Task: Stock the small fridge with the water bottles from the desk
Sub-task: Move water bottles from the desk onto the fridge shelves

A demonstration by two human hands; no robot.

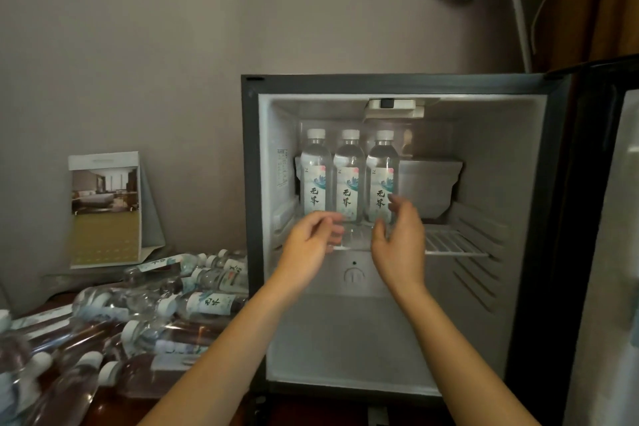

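While both hands hover at the shelf front, neither holds anything: left hand (316,237) is loosely curled and empty, right hand (399,235) is half open, fingers beside the right-most bottle, contact unclear. Just beyond the fingers, three clear plastic water bottles with white caps and pale labels (349,176) stand upright in a tight row on the white wire shelf (453,242) of the small black fridge (252,183). Left of the left arm: heap of lying bottles (155,315) on the dark wooden desk (114,405). Risks: a knuckle nudge topples the row, since the bottles are tall and the wire footing uneven. The heap may roll when one is pulled.
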